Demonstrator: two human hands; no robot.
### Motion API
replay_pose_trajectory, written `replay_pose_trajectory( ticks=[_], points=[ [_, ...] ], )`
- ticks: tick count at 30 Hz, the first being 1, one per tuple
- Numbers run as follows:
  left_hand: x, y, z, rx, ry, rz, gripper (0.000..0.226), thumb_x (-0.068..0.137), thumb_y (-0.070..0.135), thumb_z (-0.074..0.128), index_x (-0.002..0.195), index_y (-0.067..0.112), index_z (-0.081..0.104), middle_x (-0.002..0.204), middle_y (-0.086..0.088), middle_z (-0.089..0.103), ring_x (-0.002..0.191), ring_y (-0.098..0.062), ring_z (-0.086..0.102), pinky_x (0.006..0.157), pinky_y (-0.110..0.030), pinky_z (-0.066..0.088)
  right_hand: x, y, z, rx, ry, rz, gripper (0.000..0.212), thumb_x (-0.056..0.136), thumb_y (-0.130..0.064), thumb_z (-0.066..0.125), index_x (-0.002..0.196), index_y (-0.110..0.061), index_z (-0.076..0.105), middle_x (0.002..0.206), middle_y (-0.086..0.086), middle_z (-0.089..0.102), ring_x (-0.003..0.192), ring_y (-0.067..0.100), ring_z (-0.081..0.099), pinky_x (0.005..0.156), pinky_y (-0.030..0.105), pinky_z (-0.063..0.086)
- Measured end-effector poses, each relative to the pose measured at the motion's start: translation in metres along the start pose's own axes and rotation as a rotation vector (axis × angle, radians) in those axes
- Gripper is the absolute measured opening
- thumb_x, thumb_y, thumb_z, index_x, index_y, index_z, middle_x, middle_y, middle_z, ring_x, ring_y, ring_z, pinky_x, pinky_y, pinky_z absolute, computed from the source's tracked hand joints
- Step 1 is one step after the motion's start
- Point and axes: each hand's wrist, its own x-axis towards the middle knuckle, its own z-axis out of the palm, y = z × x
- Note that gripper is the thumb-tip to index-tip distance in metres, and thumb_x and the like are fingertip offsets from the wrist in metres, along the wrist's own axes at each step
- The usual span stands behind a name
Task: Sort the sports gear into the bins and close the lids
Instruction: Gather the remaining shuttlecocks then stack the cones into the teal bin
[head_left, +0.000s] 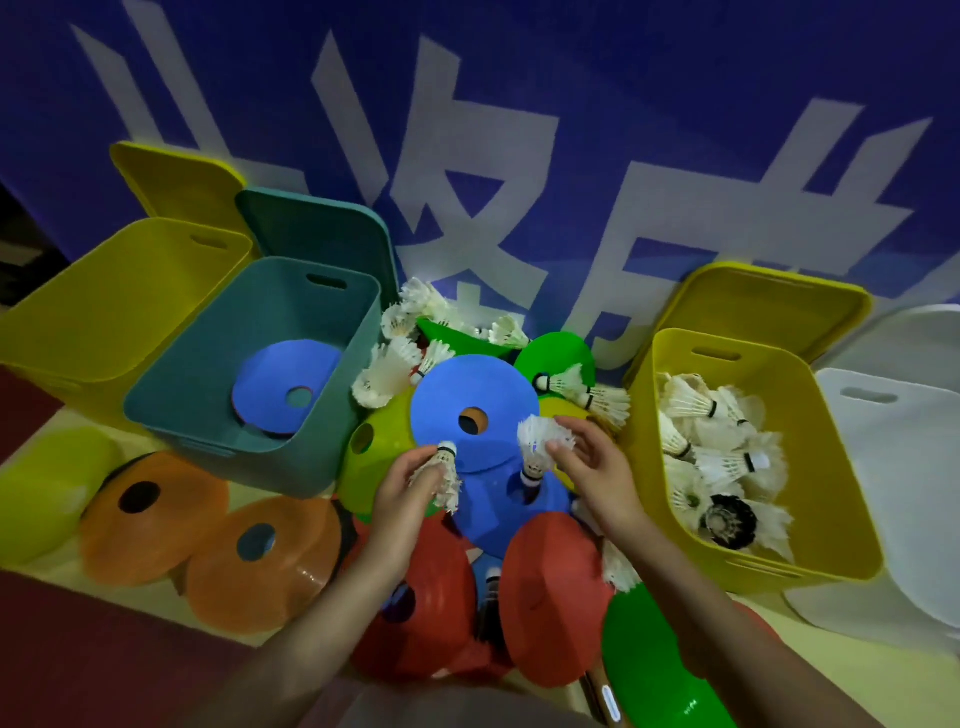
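Head view, left hand: the left hand (402, 486) is gripping a white shuttlecock (445, 474), fingers curled round its feathers, cork end pointing up, over the pile of cones.
Head view, right hand: the right hand (592, 462) is pinching the feathered skirt of a second shuttlecock (537, 449) between thumb and fingers; its cork end is pointing down toward a lower blue cone (498, 514).
Pile: a top blue cone (475, 415) is lying between the two hands, above lime, red and green cones; loose shuttlecocks (395, 371) are lying behind it, near the banner.
Teal bin: the teal bin (208, 364) is sitting left of the pile, lid off, holding a blue cone (275, 384) flat on its floor; its teal lid (311, 223) is leaning behind it.
Left yellow bin: an open yellow bin (104, 296) is standing beside the teal one.
Right yellow bin: the right yellow bin (852, 514) is sitting just right of the right hand, holding many shuttlecocks (717, 457).
Floor, left: two orange cones (208, 530) are lying in front of the teal bin.
Far right: a white bin (909, 467) is standing partly out of frame.
Backdrop: a blue banner (675, 130) with large white characters is hanging behind everything.
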Motion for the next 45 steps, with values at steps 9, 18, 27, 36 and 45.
replay_pose_trajectory(
  ticks=[9,18,27,36,45],
  points=[
    [-0.024,0.017,0.126,-0.045,-0.272,-0.091,0.018,0.093,0.016,0.057,0.110,0.016,0.065,0.112,-0.007,0.062,0.101,-0.019,0.062,0.088,-0.042,0.052,-0.023,-0.004,-0.158,-0.127,0.432,-0.018,0.027,0.087,-0.029,0.068,0.113,-0.031,0.061,0.092,-0.009,0.062,0.083,-0.002,0.057,0.077,0.017,0.047],
    [-0.053,0.012,0.223,0.240,-0.431,0.119,0.024,0.093,0.021,0.058,0.115,0.029,0.064,0.081,-0.002,0.060,0.079,-0.016,0.057,0.076,-0.033,0.052,-0.045,0.026,-0.242,-0.518,0.148,0.117,0.026,0.085,-0.039,0.068,0.109,-0.033,0.061,0.075,-0.004,0.055,0.071,0.010,0.054,0.066,0.027,0.041],
    [-0.052,0.000,0.260,0.367,-0.406,0.255,0.031,0.091,0.022,0.061,0.118,0.038,0.056,0.129,0.013,0.050,0.117,-0.001,0.045,0.080,-0.008,0.039,-0.034,0.059,-0.245,-0.904,-0.148,0.024,0.053,0.082,-0.048,0.065,0.130,-0.027,0.055,0.125,0.001,0.054,0.122,0.018,0.045,0.094,0.030,0.040],
    [-0.017,-0.006,0.292,0.520,-0.390,0.380,0.029,0.091,0.029,0.060,0.119,0.039,0.058,0.121,0.013,0.054,0.080,-0.008,0.053,0.071,-0.024,0.045,0.001,0.060,-0.296,-0.893,0.407,-0.092,0.047,0.088,-0.031,0.046,0.130,-0.010,0.054,0.122,0.015,0.055,0.116,0.033,0.047,0.094,0.046,0.045],
    [0.016,-0.011,0.315,1.001,-0.468,0.598,0.037,0.092,0.028,0.059,0.128,0.018,0.057,0.127,0.002,0.049,0.115,-0.013,0.048,0.093,-0.022,0.039,0.005,0.066,-0.295,-0.571,0.410,-0.036,0.052,0.088,0.002,0.040,0.137,-0.014,0.045,0.122,0.013,0.056,0.113,0.028,0.051,0.089,0.031,0.040]
  ],
)
